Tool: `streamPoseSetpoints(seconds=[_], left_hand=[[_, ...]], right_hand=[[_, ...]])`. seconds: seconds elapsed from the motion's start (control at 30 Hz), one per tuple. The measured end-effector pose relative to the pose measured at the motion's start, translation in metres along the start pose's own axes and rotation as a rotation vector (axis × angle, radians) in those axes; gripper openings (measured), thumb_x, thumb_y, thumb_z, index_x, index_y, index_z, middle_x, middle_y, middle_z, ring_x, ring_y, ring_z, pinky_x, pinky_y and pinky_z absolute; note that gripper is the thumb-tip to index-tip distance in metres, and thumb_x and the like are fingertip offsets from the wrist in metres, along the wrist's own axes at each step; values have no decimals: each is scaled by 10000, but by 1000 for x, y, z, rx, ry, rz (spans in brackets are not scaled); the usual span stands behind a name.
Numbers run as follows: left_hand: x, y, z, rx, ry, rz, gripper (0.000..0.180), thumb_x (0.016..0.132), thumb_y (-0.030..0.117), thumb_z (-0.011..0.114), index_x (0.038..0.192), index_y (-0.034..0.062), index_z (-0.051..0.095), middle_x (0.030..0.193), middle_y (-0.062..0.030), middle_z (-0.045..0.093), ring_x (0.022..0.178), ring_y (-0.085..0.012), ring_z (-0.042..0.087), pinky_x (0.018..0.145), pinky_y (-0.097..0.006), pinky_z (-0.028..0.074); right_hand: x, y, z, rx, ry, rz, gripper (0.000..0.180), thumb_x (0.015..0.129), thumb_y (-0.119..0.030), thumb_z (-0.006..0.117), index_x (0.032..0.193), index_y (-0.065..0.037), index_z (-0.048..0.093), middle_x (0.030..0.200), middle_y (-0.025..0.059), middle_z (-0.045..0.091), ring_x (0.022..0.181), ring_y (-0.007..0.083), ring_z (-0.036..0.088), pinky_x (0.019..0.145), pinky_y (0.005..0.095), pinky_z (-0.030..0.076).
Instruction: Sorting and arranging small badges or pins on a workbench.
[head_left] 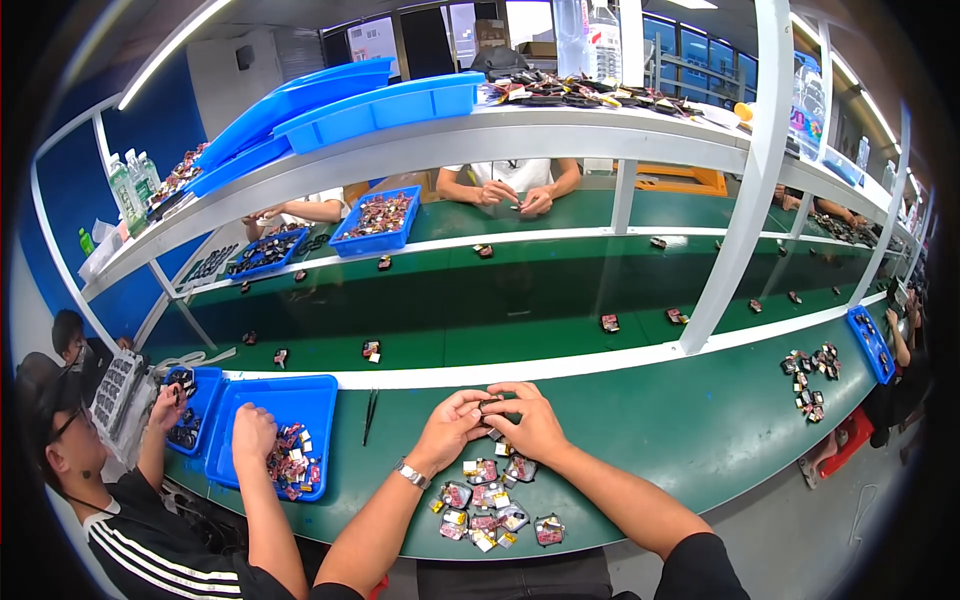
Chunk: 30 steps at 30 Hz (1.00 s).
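Note:
Above the near edge of the green table, my left hand [452, 432] and my right hand [531, 424] meet, fingers curled round a small black electronic part [489, 405]. Fingers cover most of it, so its details are hidden. Just below my hands lies a loose cluster of small electronic assemblies [486, 496], with red boards, yellow-and-white pieces and clear or dark casings. One assembly [549, 530] sits a little apart at the right of this cluster. To the left of my left hand, dark tweezers [370, 416] rest on the table.
At left, a co-worker's hand [254, 434] reaches over a blue tray [318, 392] of parts. A white rail [440, 377] divides my table from a green belt [530, 335] carrying scattered parts. A white post [735, 210] rises at right. More assemblies [808, 380] lie far right.

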<state>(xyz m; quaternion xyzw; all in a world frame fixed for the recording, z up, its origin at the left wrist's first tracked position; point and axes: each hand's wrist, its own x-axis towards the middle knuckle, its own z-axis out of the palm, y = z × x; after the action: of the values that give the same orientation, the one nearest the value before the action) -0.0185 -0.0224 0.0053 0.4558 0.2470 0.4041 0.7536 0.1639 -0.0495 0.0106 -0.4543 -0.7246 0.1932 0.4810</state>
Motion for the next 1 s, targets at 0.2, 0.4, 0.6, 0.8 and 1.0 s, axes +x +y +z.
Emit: streamPoseSetpoints(seconds=[0.2,0.4,0.6,0.8,1.0], left_hand=[[1,-3,-3,3,36,35,243,971,58,513,1210,23,486,1130,-105,632,1029,-166,627,887,-307,535],[3,-5,3,-35,81,83,253,968,66,521,1213,27,470,1186,-112,609,1071,-190,606,927,-351,516],[3,-7,1,-47,72,41,258,981,77,496,1233,33,457,1173,-95,615,1071,-185,605,926,-359,513],[3,-6,0,-61,77,33,258,979,58,488,1234,28,459,1144,-96,628,1055,-180,611,927,-367,521],[2,-4,3,-68,83,43,255,978,49,487,1229,16,458,1132,-99,630,1035,-178,621,932,-370,522]], right_hand=[[6,-10,-1,-5,-21,-68,175,776,-98,711,949,-108,741,1238,78,607,1179,293,520,988,396,439],[3,-6,-1,5,-58,-69,230,799,-91,682,1027,-95,709,1301,98,559,1205,307,493,996,411,432],[5,-16,-2,-131,77,-175,177,781,-61,690,958,-51,675,1131,112,588,1069,290,556,864,368,500],[6,-20,-2,-231,141,-284,144,752,-48,717,882,-43,655,942,76,594,867,255,600,711,341,524],[6,-17,4,-259,156,-259,152,760,-59,719,902,-37,670,920,78,601,843,246,606,698,343,524]])
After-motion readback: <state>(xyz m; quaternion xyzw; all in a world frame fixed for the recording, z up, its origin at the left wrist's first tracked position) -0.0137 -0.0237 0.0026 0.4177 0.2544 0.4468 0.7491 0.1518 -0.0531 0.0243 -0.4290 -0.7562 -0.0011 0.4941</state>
